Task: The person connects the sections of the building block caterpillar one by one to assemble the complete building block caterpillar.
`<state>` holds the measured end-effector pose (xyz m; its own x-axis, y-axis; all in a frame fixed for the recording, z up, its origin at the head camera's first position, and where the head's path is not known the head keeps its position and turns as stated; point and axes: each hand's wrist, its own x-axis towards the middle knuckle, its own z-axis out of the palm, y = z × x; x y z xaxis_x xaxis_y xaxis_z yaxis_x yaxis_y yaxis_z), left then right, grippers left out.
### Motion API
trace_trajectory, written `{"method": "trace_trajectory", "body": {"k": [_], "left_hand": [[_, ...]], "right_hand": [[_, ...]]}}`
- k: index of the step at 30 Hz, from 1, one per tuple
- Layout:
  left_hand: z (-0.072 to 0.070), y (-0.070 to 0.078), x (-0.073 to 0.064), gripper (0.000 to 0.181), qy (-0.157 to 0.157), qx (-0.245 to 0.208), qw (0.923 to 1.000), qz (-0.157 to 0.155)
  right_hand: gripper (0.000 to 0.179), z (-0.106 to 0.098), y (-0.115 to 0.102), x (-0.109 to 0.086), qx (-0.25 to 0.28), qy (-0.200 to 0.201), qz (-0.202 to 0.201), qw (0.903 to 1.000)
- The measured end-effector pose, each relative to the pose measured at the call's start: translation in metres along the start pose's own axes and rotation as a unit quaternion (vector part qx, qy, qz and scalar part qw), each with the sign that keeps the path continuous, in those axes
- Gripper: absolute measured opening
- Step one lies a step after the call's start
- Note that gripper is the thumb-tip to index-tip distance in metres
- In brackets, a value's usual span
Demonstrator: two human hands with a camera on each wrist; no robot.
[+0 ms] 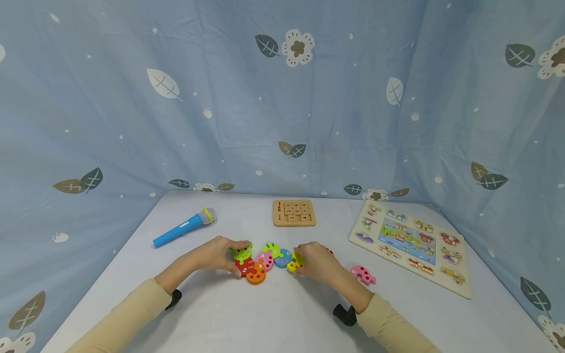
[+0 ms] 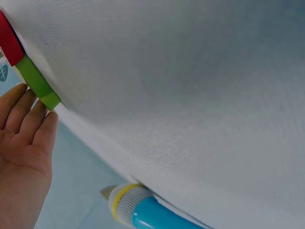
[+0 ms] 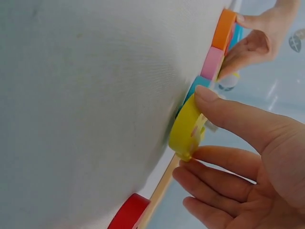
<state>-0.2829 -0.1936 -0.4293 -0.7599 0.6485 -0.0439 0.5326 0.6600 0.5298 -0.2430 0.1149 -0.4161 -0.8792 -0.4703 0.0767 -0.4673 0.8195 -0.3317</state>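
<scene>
A winding wooden caterpillar puzzle lies on the table, its smiling green head (image 1: 242,254) at the left end. Behind the head come a red piece (image 1: 245,267) marked 2, an orange piece (image 1: 256,276), a pink piece, a light green piece and a blue piece (image 1: 283,259). My left hand (image 1: 217,254) grips the head end from the left, thumb by the red piece and fingers by the green head. At the other end, my right hand (image 1: 319,262) pinches a yellow piece (image 3: 186,126) between thumb and fingertips, right against the blue one; in the right wrist view it stands tilted.
Past my right hand lie a loose red piece (image 3: 129,213) and a pink piece (image 1: 362,274). A blue toy microphone (image 1: 183,229) rests at the back left, a wooden number slide puzzle (image 1: 276,214) at the back middle. A picture puzzle board (image 1: 450,278) lies on the right, before a blue curtain.
</scene>
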Motion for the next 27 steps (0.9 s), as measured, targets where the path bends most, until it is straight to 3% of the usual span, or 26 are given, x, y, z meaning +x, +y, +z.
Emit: {"method": "trace_trajectory", "body": {"k": [16,27], "left_hand": [[0.0002,-0.0013,0.0006,0.083,-0.001,0.000,1.0000,-0.003],[-0.0005,0.0004,0.0000,0.083,-0.003,-0.008,1.0000,-0.004]], "right_hand": [[0.052,0.0027,0.0073,0.0035,-0.011,0.003,-0.031,0.9995],[0.049,0.0000,0.0047,0.0066,0.000,-0.023,-0.018,0.9996]]}}
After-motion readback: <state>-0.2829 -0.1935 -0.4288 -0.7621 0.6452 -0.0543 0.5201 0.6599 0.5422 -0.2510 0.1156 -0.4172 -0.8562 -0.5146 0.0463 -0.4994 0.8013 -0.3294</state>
